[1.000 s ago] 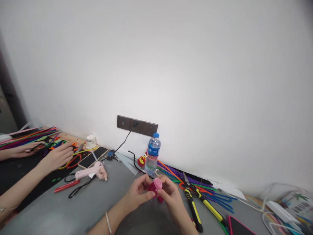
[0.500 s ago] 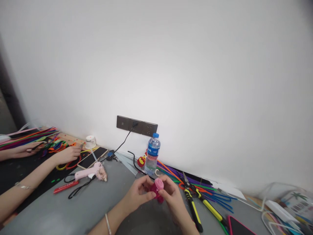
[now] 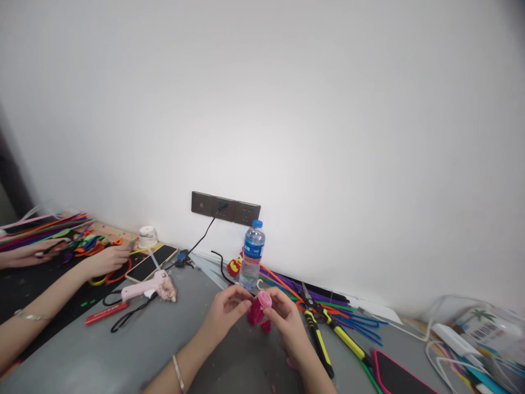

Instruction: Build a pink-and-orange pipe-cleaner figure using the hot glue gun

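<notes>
Both my hands meet low in the middle of the head view, over a grey table point(image 3: 135, 350). Between them is a small fuzzy pink piece point(image 3: 260, 308) that looks like wound pipe cleaner. My left hand point(image 3: 225, 313) pinches its left side with curled fingers. My right hand point(image 3: 287, 323) grips its right side, thumb on top. A bracelet sits on my left wrist. Just behind the piece stands a water bottle point(image 3: 251, 255) with a blue cap.
A pink glue gun point(image 3: 147, 287) lies left, its black cord running to wall sockets point(image 3: 225, 208). Yellow-handled cutters point(image 3: 320, 328) and several coloured pipe cleaners point(image 3: 348, 320) lie right, near a phone point(image 3: 396, 375). Another person's hands point(image 3: 107, 259) work at far left.
The view has shifted slightly, so everything sits a little lower and leftward. My hands keep hold of the pink piece, turning it slightly. The other person's hand has drawn back leftward.
</notes>
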`<state>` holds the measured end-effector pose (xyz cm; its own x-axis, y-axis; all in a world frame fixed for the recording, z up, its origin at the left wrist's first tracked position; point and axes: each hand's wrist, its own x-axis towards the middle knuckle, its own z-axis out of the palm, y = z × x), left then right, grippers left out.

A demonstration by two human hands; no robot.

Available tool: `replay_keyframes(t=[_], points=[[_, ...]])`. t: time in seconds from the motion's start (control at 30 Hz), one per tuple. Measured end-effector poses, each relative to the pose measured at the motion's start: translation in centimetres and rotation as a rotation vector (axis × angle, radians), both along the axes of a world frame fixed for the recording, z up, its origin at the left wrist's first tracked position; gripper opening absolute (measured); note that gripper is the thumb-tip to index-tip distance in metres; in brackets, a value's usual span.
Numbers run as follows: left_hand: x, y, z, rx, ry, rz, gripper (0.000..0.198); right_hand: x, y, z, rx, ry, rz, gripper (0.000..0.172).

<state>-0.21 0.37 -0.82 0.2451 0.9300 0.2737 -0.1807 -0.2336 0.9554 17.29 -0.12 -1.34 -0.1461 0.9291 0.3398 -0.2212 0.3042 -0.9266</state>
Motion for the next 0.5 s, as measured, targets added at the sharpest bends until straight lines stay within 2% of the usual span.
replay_keyframes(t=[0.5], points=[[0.01,-0.06,-0.21,0.084,0.064,0.016,0.026,-0.15,0.0,0.0,-0.011,-0.035,-0.018,0.028]])
